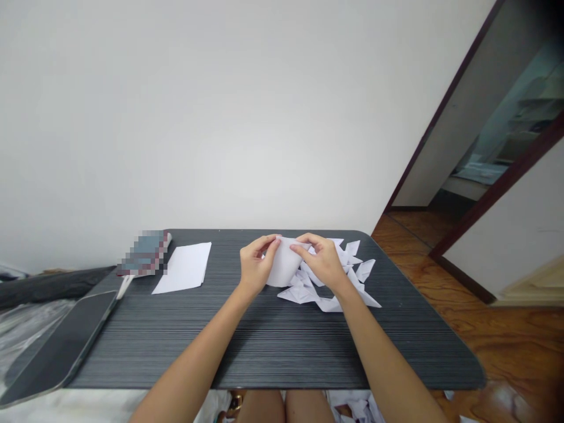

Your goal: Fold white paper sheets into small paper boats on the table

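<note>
A white sheet of paper [284, 265] is held curled between both hands above the dark striped table [247, 346]. My left hand [255, 264] pinches its left edge with fingers closed on it. My right hand [319, 258] grips the right edge the same way. Just behind and to the right of my right hand lies a heap of several folded white paper shapes [348, 276].
A flat stack of white sheets [185, 267] lies at the table's back left, beside a blurred-out object [143, 252]. A dark tablet or phone [66, 341] rests at the left edge. White wall behind; wooden floor and open doorway [497, 147] to the right.
</note>
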A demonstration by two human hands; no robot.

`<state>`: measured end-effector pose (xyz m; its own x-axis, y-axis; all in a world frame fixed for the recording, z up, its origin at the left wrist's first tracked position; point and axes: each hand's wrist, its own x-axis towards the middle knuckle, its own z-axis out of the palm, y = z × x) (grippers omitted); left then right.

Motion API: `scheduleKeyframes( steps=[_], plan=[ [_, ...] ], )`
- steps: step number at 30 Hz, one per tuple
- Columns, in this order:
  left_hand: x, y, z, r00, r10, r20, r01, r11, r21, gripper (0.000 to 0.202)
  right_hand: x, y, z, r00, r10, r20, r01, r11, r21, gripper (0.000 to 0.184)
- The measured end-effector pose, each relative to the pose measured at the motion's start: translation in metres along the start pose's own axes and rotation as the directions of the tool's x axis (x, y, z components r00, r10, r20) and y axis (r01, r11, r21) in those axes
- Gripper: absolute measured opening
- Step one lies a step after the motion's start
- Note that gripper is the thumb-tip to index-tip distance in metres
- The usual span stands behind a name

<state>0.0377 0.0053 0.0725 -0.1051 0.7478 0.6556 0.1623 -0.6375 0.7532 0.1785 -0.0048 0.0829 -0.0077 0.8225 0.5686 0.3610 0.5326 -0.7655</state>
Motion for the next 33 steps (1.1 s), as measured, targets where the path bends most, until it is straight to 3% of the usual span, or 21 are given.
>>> scheduleKeyframes(
  steps=[10, 14, 17, 20, 24, 27, 29, 33],
  plan=[
    [0.001, 0.001, -0.001, 0.999, 0.007, 0.037, -0.008, 1.000, 0.015, 0.013, -0.001, 0.001, -0.001, 1.000, 0.020, 0.003, -0.020, 1.000, 0.002, 0.015],
    [0.002, 0.000, -0.002, 1.000, -0.024, 0.003, 0.024, 1.000, 0.010, 0.013, 0.000, -0.001, 0.000, 0.995, 0.103, 0.005, -0.103, 0.983, 0.154, 0.016],
    [0.005, 0.000, -0.004, 0.997, -0.066, -0.049, 0.066, 0.998, 0.006, 0.013, 0.001, 0.002, 0.001, 0.967, 0.239, 0.092, -0.255, 0.879, 0.402, 0.032],
    [0.007, -0.001, -0.006, 0.992, -0.107, -0.065, 0.107, 0.994, -0.005, 0.014, 0.003, 0.007, 0.000, 0.918, 0.366, 0.152, -0.391, 0.774, 0.498, 0.025],
    [0.009, 0.000, -0.008, 0.992, -0.130, -0.006, 0.130, 0.991, -0.013, 0.016, 0.004, 0.012, -0.002, 0.885, 0.451, 0.112, -0.434, 0.716, 0.547, 0.021],
    [0.010, -0.001, -0.010, 0.990, -0.138, 0.000, 0.138, 0.990, -0.013, 0.016, 0.003, 0.010, -0.001, 0.869, 0.438, 0.230, -0.489, 0.689, 0.536, 0.024],
    [0.011, -0.003, -0.013, 0.992, -0.127, 0.000, 0.127, 0.992, 0.002, 0.016, 0.002, 0.009, 0.000, 0.858, 0.431, 0.279, -0.513, 0.699, 0.498, 0.025],
    [0.013, -0.006, -0.016, 0.997, -0.075, -0.011, 0.075, 0.996, 0.048, 0.015, 0.000, 0.008, 0.004, 0.878, 0.418, 0.235, -0.479, 0.735, 0.481, 0.026]
  ],
)
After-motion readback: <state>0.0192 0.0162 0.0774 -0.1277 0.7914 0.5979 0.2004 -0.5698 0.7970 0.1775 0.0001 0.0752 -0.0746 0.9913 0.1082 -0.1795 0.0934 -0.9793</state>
